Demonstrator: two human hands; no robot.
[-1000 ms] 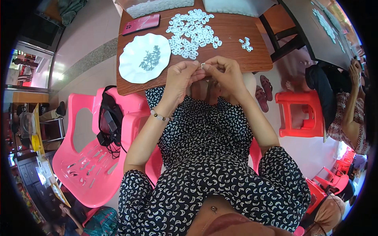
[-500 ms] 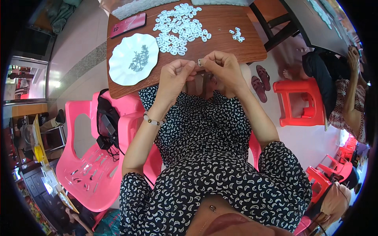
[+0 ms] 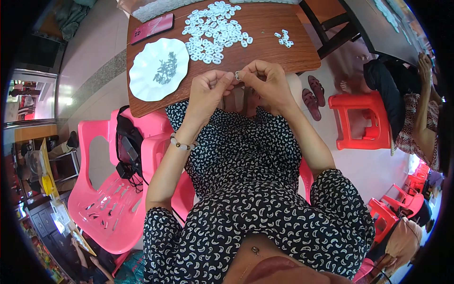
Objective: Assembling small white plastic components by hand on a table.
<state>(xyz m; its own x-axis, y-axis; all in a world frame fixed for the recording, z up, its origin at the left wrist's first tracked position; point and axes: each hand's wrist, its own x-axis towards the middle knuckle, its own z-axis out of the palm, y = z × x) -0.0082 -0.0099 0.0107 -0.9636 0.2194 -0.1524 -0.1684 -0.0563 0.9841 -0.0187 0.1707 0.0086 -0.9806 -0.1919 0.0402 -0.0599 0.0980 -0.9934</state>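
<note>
Close together at the near edge of the brown table (image 3: 260, 49), my two hands meet fingertip to fingertip. My right hand (image 3: 270, 86) pinches a small white oval piece with holes (image 3: 237, 75) between thumb and forefinger. Right beside it, the thumb and forefinger of my left hand (image 3: 207, 91) are pressed together; whatever they grip is too small to name. A heap of similar white two-holed pieces (image 3: 216, 34) covers the table beyond my hands. Left of it, a wavy-rimmed white plate (image 3: 141, 71) holds many tiny grey slivers (image 3: 165, 68). Several white pieces (image 3: 284, 39) lie apart at the right.
A pink phone (image 3: 152, 28) lies behind the plate. On my left stands a pink plastic chair (image 3: 101, 208) with a black bag (image 3: 127, 142) on it. To the right are a red stool (image 3: 362, 102), maroon sandals (image 3: 310, 104) and another seated person (image 3: 421, 113).
My hands stay pinched together in nearly the same spot, with only a slight shift of the fingers. The table and its contents appear slightly higher and further left in the picture.
</note>
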